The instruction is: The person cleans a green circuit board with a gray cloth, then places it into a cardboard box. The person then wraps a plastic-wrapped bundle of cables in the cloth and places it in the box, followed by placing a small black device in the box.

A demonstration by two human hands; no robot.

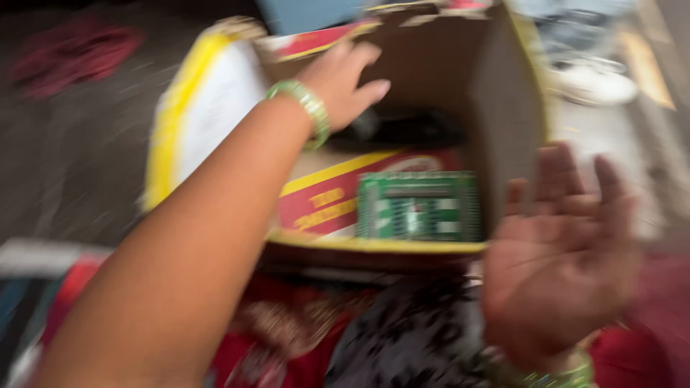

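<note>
Cardboard box (503, 108) sits open in front of the person, brown inside with yellow edges and red and yellow flaps, tipped a bit toward them. Left hand (343, 80) reaches into it with fingers spread loose, not gripping anything, hovering just above some dark object (402, 129) at the bottom (too blurry to say what it is). A green beaded bangle (309, 108) is on that wrist. Lying on the near flap is a green circuit board (420, 207), flat, nobody touching it. Right hand (564, 255) is outside the box, just beside its right wall, palm up and open, empty. Red patterned cloth (287, 338) shows below the box.
</note>
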